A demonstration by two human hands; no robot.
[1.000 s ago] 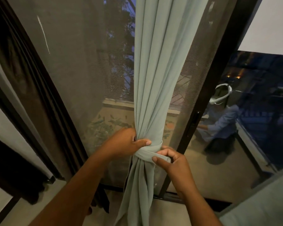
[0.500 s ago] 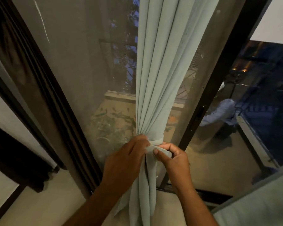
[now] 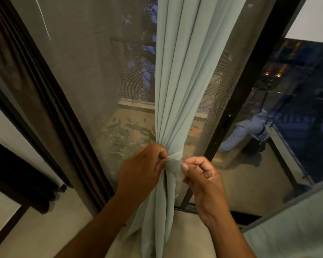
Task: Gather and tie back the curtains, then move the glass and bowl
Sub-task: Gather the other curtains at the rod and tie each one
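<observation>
A pale green curtain (image 3: 183, 75) hangs gathered into a narrow bundle in front of a mesh screen door. A band of the same fabric (image 3: 172, 162) wraps the bundle at waist height. My left hand (image 3: 142, 170) pinches the band from the left, fingers curled into the cloth. My right hand (image 3: 201, 175) pinches the band's right end between thumb and forefinger. Below the band the curtain falls loose to the floor. No glass or bowl is in view.
A dark brown curtain (image 3: 24, 75) hangs at the left beside the screen door's black frame (image 3: 250, 86). Glass at the right reflects a person in blue. More pale green fabric (image 3: 295, 229) fills the bottom right corner. The floor (image 3: 45, 229) is beige.
My left hand has gone from wrapping round the bundle to pinching the band at its left edge. My right hand's fingers have curled tighter on the band's end. The view has moved closer.
</observation>
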